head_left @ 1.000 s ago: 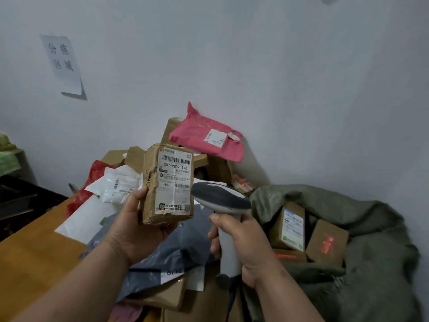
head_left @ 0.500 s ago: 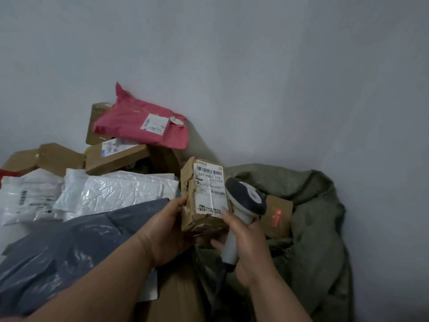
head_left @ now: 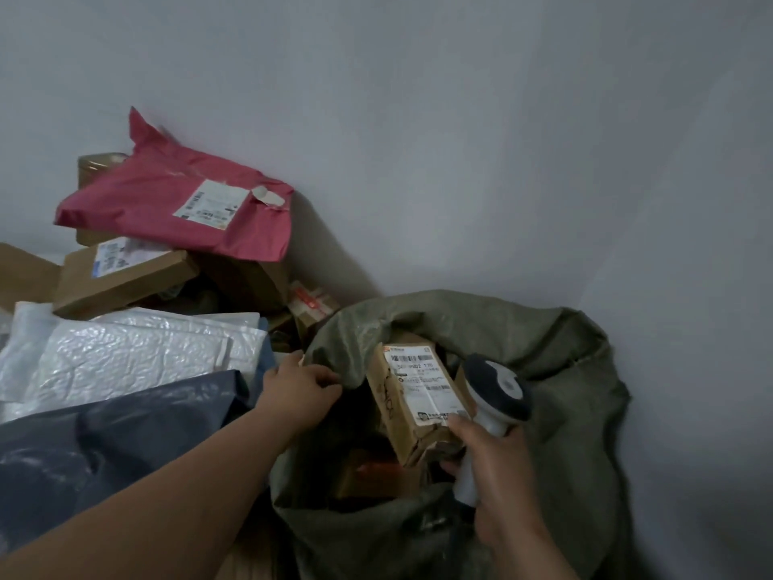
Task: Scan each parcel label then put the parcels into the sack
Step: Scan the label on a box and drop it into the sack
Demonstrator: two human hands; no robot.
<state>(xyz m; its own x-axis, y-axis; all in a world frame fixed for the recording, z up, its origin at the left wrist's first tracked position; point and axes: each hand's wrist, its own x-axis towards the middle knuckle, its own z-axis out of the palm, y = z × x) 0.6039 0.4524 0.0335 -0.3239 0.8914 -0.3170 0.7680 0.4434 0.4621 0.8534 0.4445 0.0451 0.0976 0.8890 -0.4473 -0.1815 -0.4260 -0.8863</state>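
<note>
My right hand (head_left: 497, 466) is wrapped around the white handle of the scanner (head_left: 495, 395), whose dark head tilts up and to the left. The box (head_left: 418, 401) sits right against that hand on its left side, its lower right corner touching my fingers; I cannot tell whether those fingers pinch the box as well or only press against it. The box hangs over the open mouth of the sack (head_left: 564, 370), label facing up toward me, barcode end uppermost. Its long axis runs from upper left, at the far rim, down to lower right, toward my hand, tilted rather than upright. My left hand (head_left: 299, 391) pinches the near left rim of the sack's green cloth, fingers curled over the edge, apart from the box. Deeper inside the sack I see another brown parcel (head_left: 376, 475). Left of the sack lies the pile: a dark grey bag (head_left: 104, 445), a white padded envelope (head_left: 138, 353), a flat carton (head_left: 125, 278) and a pink bag (head_left: 180, 203) on top, against the wall (head_left: 460, 119).
</note>
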